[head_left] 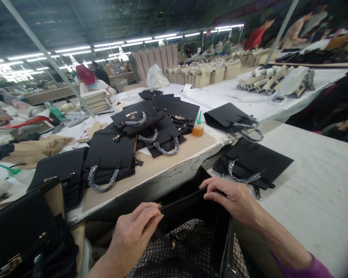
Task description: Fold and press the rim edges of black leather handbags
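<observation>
A black handbag (188,210) rests over my checked lap, its mouth spread open below the table edge. My left hand (140,224) pinches the bag's upper rim on the left, fingers closed. Farther along the same rim, my right hand (230,197) grips it between thumb and fingers. A small gold-coloured metal fitting (174,242) hangs under the rim between the hands. The lower part of the bag runs into shadow. Just beyond my right hand, a finished-looking black handbag (258,162) with a plastic-wrapped handle lies on the white tabletop.
Black handbags (110,150) are heaped on the table ahead, with more at the lower left (20,231). A bottle of amber liquid (198,129) with a green nozzle stands by the heap. Beige bag pieces (203,73) line the far table. Other people (87,77) work in the background.
</observation>
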`<state>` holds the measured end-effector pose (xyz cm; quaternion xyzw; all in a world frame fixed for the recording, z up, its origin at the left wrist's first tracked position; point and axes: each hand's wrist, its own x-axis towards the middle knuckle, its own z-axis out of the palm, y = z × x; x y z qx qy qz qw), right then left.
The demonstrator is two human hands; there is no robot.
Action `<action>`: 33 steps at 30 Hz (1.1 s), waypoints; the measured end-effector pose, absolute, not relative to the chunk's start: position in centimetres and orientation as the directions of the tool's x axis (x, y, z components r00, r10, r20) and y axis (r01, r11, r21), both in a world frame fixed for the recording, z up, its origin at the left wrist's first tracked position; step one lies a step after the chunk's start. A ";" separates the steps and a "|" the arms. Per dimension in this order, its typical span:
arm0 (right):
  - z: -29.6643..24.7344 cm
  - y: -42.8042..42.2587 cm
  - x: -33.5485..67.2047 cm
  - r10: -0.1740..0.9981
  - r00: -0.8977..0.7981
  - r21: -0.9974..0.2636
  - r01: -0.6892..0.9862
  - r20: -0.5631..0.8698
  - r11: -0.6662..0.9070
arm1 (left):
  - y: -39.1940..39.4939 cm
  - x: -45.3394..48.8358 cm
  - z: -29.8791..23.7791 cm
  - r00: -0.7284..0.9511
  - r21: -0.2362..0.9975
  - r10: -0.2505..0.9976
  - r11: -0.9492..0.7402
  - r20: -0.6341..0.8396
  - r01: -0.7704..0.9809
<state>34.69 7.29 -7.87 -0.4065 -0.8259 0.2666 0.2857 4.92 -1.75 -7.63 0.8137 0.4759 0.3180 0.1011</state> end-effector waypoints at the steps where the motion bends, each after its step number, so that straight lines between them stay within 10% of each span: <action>1: -7.9 7.3 34.7 0.823 -0.504 -0.673 0.516 0.262 0.530 | -1.7 4.9 -7.5 0.356 0.455 0.839 -0.527 0.412 0.718; 19: -8.4 7.0 34.1 0.840 -0.451 -0.678 0.518 0.301 0.521 | -1.4 6.1 -6.4 0.052 0.641 0.931 -0.288 0.360 0.711; 33: -7.7 6.2 34.4 0.868 -0.406 -0.772 0.439 0.286 0.460 | 0.2 4.8 -7.0 -0.060 0.826 0.987 0.160 -0.152 0.541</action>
